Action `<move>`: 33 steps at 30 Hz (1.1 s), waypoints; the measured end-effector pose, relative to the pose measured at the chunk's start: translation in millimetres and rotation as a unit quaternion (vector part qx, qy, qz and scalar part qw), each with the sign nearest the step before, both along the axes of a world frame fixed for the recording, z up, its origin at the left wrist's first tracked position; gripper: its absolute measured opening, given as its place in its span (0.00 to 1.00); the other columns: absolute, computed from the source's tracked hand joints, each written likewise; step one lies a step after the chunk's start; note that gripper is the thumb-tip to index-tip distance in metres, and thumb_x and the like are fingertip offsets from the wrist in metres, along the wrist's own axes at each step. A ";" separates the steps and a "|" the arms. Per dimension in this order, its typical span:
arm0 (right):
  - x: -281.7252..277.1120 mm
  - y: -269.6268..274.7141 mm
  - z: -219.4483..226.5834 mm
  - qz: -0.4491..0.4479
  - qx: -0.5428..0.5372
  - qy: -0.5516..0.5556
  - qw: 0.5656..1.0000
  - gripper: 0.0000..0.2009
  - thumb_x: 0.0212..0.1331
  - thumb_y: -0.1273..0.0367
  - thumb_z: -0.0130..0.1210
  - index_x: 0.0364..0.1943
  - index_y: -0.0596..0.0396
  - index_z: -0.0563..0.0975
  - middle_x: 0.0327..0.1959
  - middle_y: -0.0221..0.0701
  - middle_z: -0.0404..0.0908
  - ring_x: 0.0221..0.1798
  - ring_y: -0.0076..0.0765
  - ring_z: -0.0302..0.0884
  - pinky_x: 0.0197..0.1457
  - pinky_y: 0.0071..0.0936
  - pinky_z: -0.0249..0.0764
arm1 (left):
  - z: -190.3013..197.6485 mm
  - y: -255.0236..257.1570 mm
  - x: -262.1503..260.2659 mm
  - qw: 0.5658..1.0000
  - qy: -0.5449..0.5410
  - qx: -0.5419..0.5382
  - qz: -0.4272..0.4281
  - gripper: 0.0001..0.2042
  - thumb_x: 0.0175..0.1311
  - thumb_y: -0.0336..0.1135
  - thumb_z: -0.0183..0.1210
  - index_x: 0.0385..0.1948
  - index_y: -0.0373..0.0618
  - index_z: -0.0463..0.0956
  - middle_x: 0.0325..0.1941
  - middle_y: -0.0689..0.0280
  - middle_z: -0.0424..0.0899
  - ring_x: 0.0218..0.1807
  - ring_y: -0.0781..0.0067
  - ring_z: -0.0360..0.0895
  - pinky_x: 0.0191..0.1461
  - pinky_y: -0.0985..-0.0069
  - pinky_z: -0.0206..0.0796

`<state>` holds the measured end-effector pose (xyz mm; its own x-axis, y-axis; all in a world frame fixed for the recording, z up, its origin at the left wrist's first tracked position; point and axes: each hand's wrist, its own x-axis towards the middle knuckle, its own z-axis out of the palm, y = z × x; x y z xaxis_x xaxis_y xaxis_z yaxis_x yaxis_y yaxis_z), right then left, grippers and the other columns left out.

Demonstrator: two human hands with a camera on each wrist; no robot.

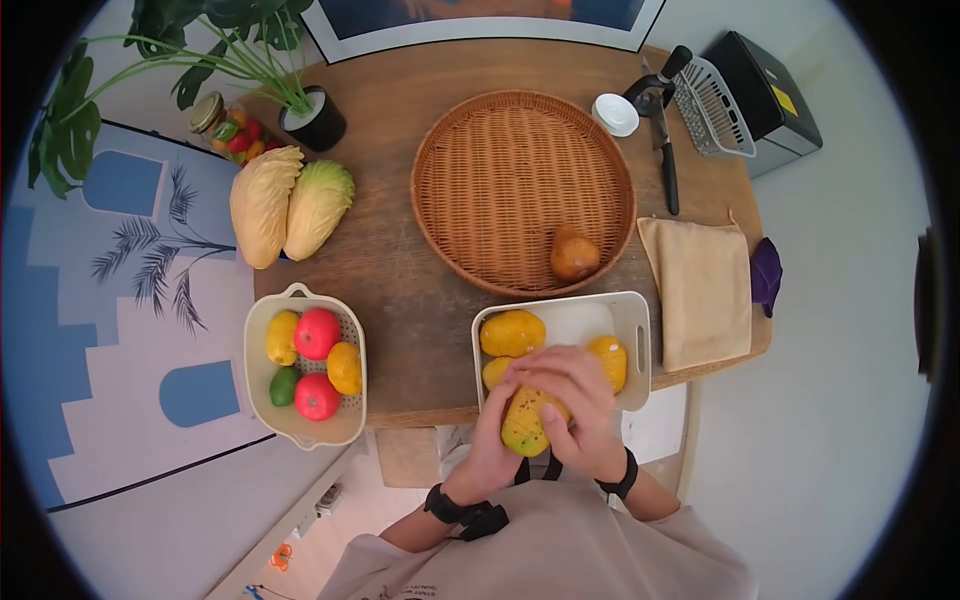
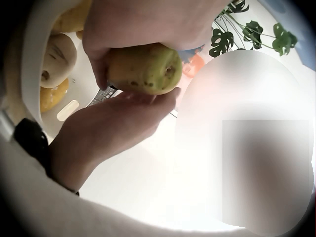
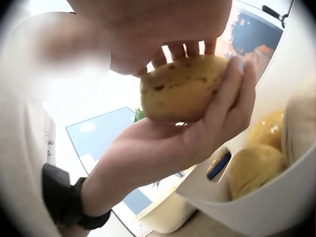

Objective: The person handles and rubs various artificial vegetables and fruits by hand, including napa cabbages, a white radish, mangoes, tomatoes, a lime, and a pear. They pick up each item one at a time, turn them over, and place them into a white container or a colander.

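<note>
A yellow mango (image 1: pixel 530 422) with dark specks and a green end is held between both hands, over the front edge of a white bin (image 1: pixel 642 375). The left hand (image 1: pixel 487 440) holds it from the left side, and the right hand (image 1: pixel 585 415) curls over it from above and the right. In the left wrist view the mango's green stem end (image 2: pixel 163 71) faces the camera. In the right wrist view the speckled side of the mango (image 3: pixel 190 89) lies against the left palm and fingers. Inside the bin are several yellow mangoes (image 1: pixel 513 332).
A round wicker tray (image 1: pixel 500 190) holds one brown pear-like fruit (image 1: pixel 574 254). At left stands a cream basket (image 1: pixel 262 400) of mixed fruit. Cabbages (image 1: pixel 318 208), a potted plant (image 1: pixel 313 120) and a jar (image 1: pixel 235 130) are behind it. A cloth bag (image 1: pixel 705 295) and knife (image 1: pixel 670 180) lie right.
</note>
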<state>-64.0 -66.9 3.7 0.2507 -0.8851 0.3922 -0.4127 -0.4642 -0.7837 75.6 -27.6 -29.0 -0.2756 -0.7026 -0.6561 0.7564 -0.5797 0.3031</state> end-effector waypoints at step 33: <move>-22.8 10.7 -8.9 -0.011 -0.125 0.040 0.991 0.14 0.57 0.69 0.66 0.47 0.54 0.87 0.54 0.39 0.88 0.55 0.51 0.87 0.65 0.54 0.78 | 19.0 2.6 8.3 0.980 0.107 -0.167 0.004 0.24 0.74 0.33 0.60 0.70 0.41 0.70 0.72 0.58 0.78 0.72 0.65 0.76 0.79 0.60 0.68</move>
